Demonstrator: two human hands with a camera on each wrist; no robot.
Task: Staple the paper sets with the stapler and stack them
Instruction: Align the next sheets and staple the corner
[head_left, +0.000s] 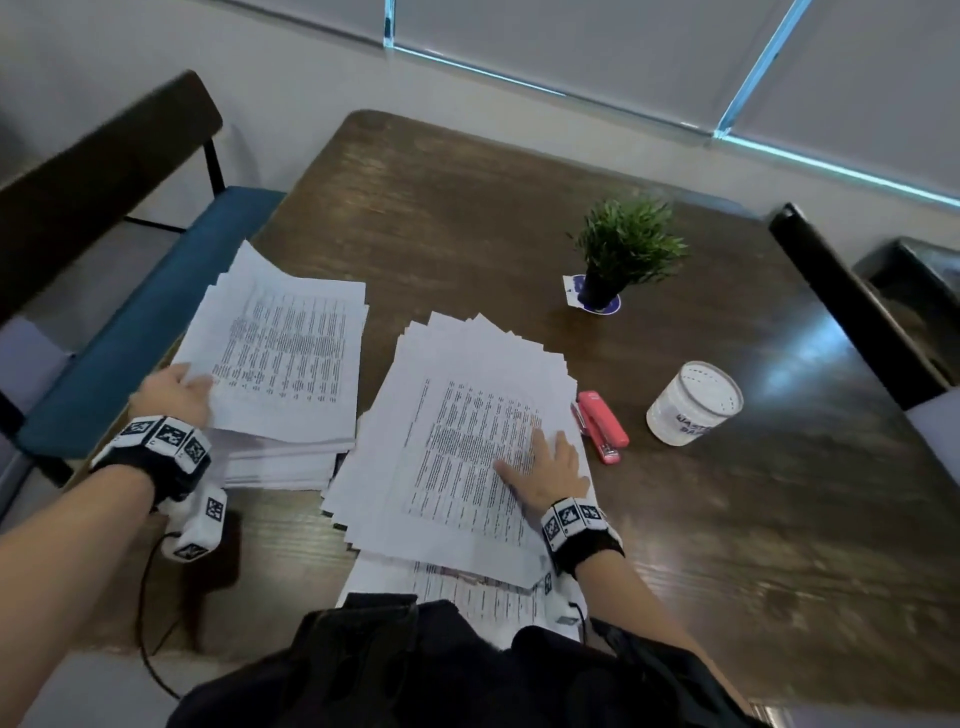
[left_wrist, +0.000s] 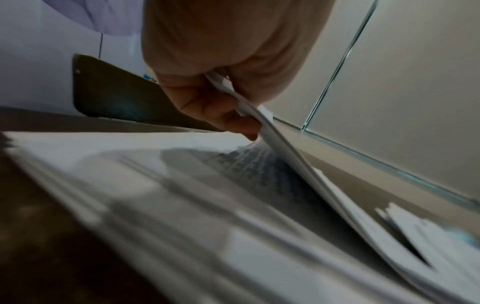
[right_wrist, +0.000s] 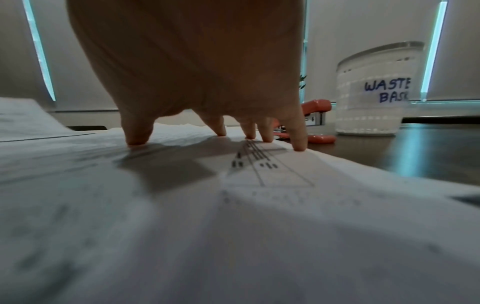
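Observation:
My left hand (head_left: 174, 392) pinches the near corner of a printed paper set (head_left: 291, 358) and holds it tilted above the left stack (head_left: 280, 462); the left wrist view shows thumb and fingers (left_wrist: 228, 121) clamped on the set's edge (left_wrist: 285, 148). A fanned, loose pile of printed sheets (head_left: 457, 441) lies in the middle of the table. My right hand (head_left: 550, 467) rests flat on it, its spread fingertips (right_wrist: 298, 144) pressing the top sheet (right_wrist: 182, 185). The pink stapler (head_left: 600, 426) lies just right of that pile, untouched, and also shows beyond the fingers (right_wrist: 317, 107).
A white cup (head_left: 693, 402) labelled waste basket (right_wrist: 376, 90) stands right of the stapler. A small potted plant (head_left: 621, 249) sits farther back on the dark wooden table (head_left: 467, 208). A blue bench (head_left: 145, 322) runs along the left; a dark chair (head_left: 852, 301) stands at the right.

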